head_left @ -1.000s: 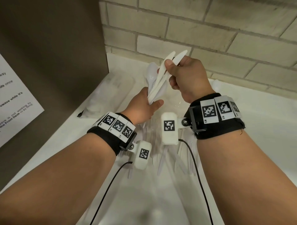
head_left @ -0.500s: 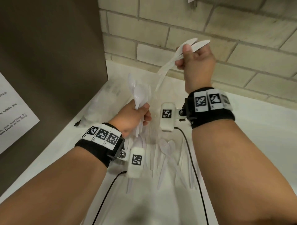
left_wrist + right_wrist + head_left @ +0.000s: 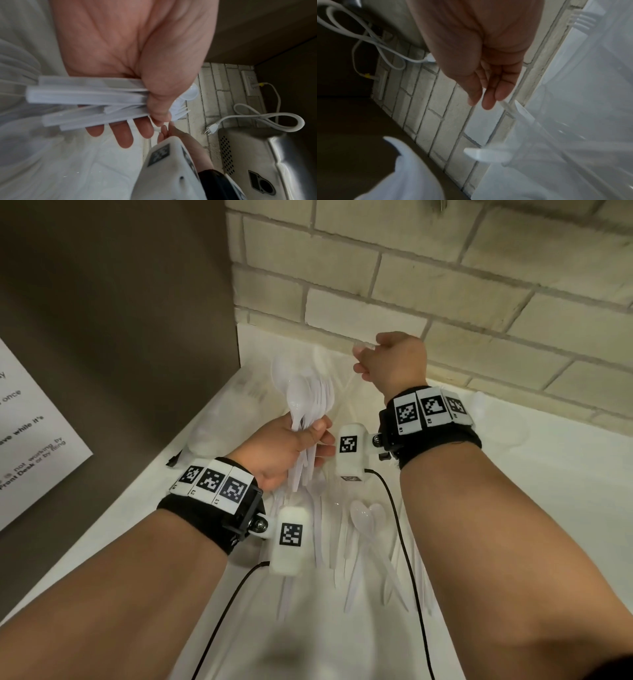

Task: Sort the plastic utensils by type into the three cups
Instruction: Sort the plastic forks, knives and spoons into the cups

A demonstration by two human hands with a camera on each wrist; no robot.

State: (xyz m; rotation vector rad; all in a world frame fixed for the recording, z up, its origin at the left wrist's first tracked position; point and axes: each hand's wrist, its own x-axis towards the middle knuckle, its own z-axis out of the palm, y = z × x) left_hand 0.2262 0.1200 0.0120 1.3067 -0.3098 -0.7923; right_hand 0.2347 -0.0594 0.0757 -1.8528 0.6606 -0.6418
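Spoons and forks stand bunched in the left hand (image 3: 284, 448), gripped by their handles with bowls and tines pointing up and away toward the brick wall (image 3: 445, 285); the bundle (image 3: 310, 402) has its long axis roughly upright, tilted a little forward. The right hand (image 3: 394, 361) is farther out, close to the wall, fingers loosely extended downward over a clear cup (image 3: 556, 135) where two knives (image 3: 520, 112) stand blade-up; whether the fingertips touch a knife I cannot tell. More utensils lie loose on the white counter (image 3: 548, 508) between the forearms, handles pointing toward the person. The left hand is nearer that pile. Room is tight: a brown panel (image 3: 137, 320) on the left, the wall ahead, open counter to the right.
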